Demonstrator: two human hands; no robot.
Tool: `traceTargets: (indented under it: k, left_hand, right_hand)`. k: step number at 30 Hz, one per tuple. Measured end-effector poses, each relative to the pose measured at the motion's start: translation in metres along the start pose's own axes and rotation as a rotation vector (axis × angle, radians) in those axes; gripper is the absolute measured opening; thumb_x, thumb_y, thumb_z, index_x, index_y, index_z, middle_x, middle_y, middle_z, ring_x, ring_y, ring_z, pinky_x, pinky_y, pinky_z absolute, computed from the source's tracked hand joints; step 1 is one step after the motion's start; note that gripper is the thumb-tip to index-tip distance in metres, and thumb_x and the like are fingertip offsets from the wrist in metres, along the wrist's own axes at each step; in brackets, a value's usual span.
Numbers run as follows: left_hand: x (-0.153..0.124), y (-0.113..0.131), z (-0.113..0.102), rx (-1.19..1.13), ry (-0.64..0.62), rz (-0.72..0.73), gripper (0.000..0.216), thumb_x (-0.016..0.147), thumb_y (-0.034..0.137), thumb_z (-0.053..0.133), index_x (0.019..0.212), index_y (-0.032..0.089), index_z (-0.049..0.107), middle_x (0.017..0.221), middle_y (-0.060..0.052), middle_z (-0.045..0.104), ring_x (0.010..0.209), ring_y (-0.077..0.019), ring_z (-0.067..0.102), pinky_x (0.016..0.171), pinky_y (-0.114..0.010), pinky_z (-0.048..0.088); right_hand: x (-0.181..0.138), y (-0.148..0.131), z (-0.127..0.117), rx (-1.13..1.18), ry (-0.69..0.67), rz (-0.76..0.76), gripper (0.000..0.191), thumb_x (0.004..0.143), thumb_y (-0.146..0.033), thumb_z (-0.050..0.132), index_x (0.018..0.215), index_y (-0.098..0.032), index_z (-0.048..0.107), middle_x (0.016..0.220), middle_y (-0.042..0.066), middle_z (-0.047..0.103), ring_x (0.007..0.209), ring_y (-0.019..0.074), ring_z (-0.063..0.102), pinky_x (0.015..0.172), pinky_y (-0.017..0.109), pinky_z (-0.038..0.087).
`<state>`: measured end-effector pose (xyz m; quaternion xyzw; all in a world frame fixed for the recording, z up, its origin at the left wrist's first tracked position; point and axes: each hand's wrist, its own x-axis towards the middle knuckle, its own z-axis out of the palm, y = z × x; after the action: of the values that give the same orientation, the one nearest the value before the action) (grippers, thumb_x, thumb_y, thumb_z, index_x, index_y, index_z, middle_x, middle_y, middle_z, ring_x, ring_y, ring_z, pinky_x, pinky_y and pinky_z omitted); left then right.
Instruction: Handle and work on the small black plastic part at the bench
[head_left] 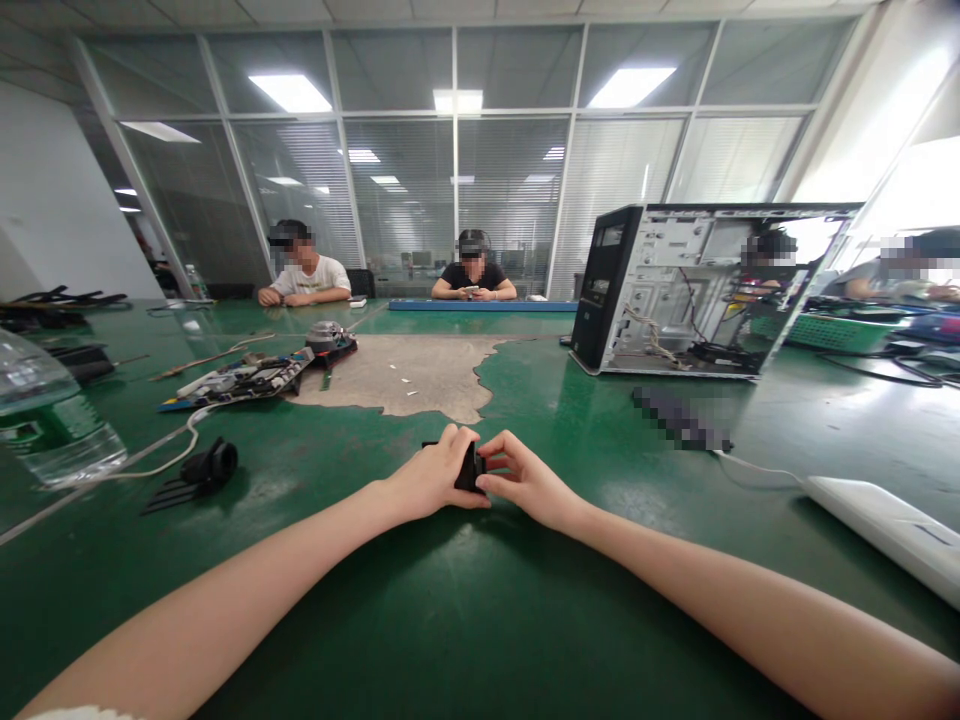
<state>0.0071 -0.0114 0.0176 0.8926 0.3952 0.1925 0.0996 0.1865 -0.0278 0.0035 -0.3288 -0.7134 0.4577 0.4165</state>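
Both my hands meet around a small black box-shaped part (469,470) above the green table (480,620). My left hand (435,472) wraps over it from the left, its thumb underneath and its fingers across the top. On the right side of the part, my right hand (529,480) pinches with thumb and fingertips at its edge. Much of the part is hidden by my fingers, so its exact kind does not show. Beyond my hands lies a bare brown patch (420,365) of the tabletop with small white scraps on it.
An opened computer case (611,290) stands at back right. A white power bank (885,530) with a cable lies at right. To the left are a circuit board (240,380), a black fitting (210,462) and a water bottle (56,420). Several people sit around the table.
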Motion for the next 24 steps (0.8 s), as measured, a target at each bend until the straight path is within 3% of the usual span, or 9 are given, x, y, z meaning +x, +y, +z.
traceTargets:
  k: [10,18,24]
  left_hand:
    - [-0.0019,-0.0003,0.0019,0.045,0.018,-0.002,0.071,0.061,0.055,0.065,0.114,0.022,0.032,0.103,-0.006,0.041,0.085,-0.0275,0.058,0.070,-0.041,0.047]
    - [-0.0035,0.0055,0.0003,0.122,0.049,0.004,0.045,0.086,0.054,0.025,0.111,0.017,0.032,0.102,-0.009,0.044,0.082,-0.0247,0.058,0.070,-0.040,0.046]
    - [-0.0025,0.0052,0.0037,0.143,0.066,-0.010,0.042,0.087,0.053,0.023,0.109,0.019,0.035,0.100,-0.008,0.044,0.080,-0.0236,0.058,0.070,-0.039,0.046]
  right_hand:
    - [0.0002,0.0015,-0.0029,0.055,-0.079,0.009,0.036,0.065,-0.031,0.071,0.087,-0.021,0.044,0.090,0.000,0.052,0.090,0.0161,0.054,0.079,0.034,0.047]
    - [0.0009,0.0010,-0.0009,-0.012,-0.012,-0.001,0.028,0.073,-0.037,0.062,0.090,-0.020,0.047,0.098,0.002,0.053,0.091,0.0161,0.056,0.081,0.034,0.047]
    - [-0.0009,-0.0006,-0.0004,-0.050,-0.021,0.012,0.027,0.074,-0.035,0.061,0.092,-0.020,0.049,0.098,0.003,0.054,0.092,0.0176,0.057,0.080,0.036,0.050]
